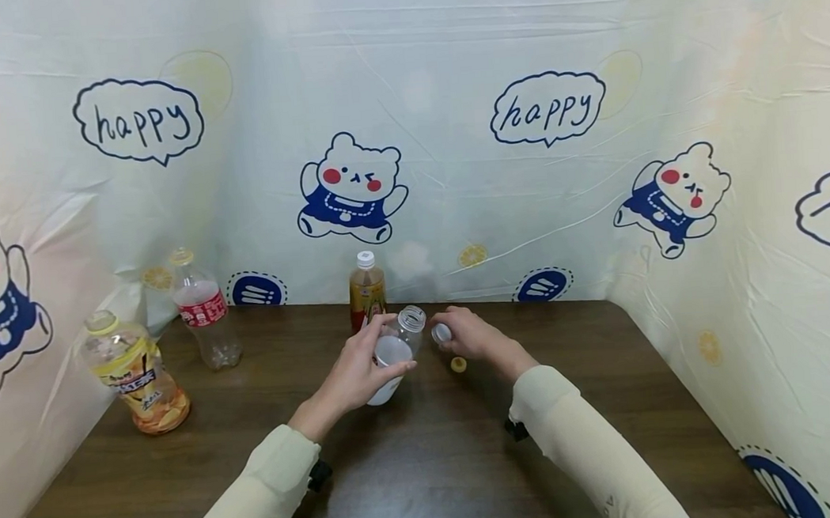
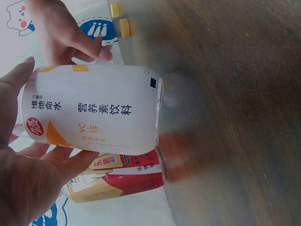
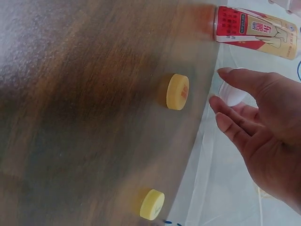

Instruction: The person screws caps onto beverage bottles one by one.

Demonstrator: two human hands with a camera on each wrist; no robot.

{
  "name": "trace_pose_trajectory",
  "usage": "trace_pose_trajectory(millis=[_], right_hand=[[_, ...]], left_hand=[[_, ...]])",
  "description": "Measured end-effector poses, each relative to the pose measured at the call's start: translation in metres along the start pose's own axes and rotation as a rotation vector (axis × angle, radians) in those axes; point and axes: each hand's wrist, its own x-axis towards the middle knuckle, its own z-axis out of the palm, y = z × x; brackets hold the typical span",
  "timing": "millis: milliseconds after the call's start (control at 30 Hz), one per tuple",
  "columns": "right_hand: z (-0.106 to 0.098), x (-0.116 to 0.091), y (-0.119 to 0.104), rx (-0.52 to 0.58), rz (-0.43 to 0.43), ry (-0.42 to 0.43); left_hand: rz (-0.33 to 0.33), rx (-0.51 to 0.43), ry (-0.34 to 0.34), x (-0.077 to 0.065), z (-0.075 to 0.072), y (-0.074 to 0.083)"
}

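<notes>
Holding a white bottle [image 1: 393, 350] near the middle of the table [image 1: 427, 464], the left hand [image 1: 356, 371] curls its wide grip round the sides. The bottle's mouth [image 1: 411, 319] is uncovered. The right hand [image 1: 468, 332] has a small, nearly closed grip, pinching a white cap [image 1: 442, 334] near that mouth. Two yellow caps [image 3: 178, 92] lie on the table. A red and yellow bottle [image 1: 367, 284] stands behind.
</notes>
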Motion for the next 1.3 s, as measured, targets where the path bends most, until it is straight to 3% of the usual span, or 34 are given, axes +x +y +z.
trace_pose_trajectory(millis=[233, 900, 1300], right_hand=[[-0.007, -0.006, -0.002, 0.046, 0.012, 0.019], [-0.024, -0.02, -0.004, 0.045, 0.014, 0.073], [-0.038, -0.024, -0.009, 0.159, 0.007, 0.089]], left_hand=[[0.006, 0.001, 0.002, 0.0, 0.001, 0.0], [-0.004, 0.004, 0.002, 0.0, 0.003, 0.0], [-0.014, 0.002, -0.006, 0.001, 0.001, 0.001]])
